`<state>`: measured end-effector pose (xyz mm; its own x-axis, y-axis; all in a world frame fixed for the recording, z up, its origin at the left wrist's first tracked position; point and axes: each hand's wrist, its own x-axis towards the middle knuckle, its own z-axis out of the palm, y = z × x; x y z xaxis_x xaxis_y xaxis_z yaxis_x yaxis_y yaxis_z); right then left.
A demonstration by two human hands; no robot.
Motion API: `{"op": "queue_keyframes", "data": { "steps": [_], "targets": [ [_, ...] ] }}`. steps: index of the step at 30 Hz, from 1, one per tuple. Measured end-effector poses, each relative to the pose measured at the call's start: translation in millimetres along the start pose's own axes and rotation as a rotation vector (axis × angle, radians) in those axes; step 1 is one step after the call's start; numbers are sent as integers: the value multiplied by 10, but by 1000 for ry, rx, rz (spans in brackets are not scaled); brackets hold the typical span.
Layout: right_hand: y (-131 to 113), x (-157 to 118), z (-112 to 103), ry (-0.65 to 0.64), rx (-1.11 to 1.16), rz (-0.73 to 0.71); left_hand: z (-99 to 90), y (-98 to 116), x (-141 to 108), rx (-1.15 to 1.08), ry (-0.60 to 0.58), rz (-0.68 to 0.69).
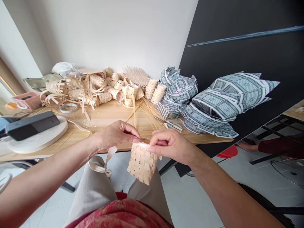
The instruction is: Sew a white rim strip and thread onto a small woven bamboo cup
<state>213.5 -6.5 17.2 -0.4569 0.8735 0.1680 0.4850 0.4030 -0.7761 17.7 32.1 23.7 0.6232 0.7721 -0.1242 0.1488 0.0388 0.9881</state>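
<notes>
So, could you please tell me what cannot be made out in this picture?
In the head view:
Woven piece: its far side, hidden by its near face.
Its top rim: partly covered by the left hand and right hand.
Blue object: cut off by the picture's left edge.
Patterned paper shapes: finest print too small to read.

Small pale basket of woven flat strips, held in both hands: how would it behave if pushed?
The basket is probably light, being woven from thin strips. It might flex slightly, since small gaps show in its weave.
</notes>
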Motion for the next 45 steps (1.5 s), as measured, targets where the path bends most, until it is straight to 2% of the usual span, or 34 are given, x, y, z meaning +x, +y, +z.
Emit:
{"op": "queue_keyframes", "data": {
  "steps": [10,14,18,21,23,25,27,29,32,34,38,42,45],
  "targets": [
    [-89,6,73,138,-289,-319,-104,67,9,233,-113,100],
    [-106,12,101,185,-327,-385,-118,131,-8,433,-154,160],
    [-84,18,133,223,-360,-416,-84,167,-53,822,-82,253],
    [-64,36,163,242,-400,-388,-49,142,-75,1131,39,368],
    [-55,52,180,256,-419,-373,-37,114,-78,1252,119,459],
    [-49,65,190,269,-423,-374,-43,92,-75,1249,104,525],
    [-45,71,192,269,-409,-382,-72,79,-70,1143,6,545],
    [-39,71,188,258,-378,-382,-115,73,-69,985,-89,469],
    [-18,74,179,248,-333,-352,-174,67,-75,721,-237,254],
    [5,84,176,249,-304,-316,-186,60,-81,603,-300,197],
    [58,128,164,223,-228,-267,-153,21,-80,589,-233,234],
    [70,184,119,164,-204,-179,-124,-21,-52,785,-70,354],
    [58,225,91,188,-197,-120,-125,-35,-23,946,24,456]
  ]
}}
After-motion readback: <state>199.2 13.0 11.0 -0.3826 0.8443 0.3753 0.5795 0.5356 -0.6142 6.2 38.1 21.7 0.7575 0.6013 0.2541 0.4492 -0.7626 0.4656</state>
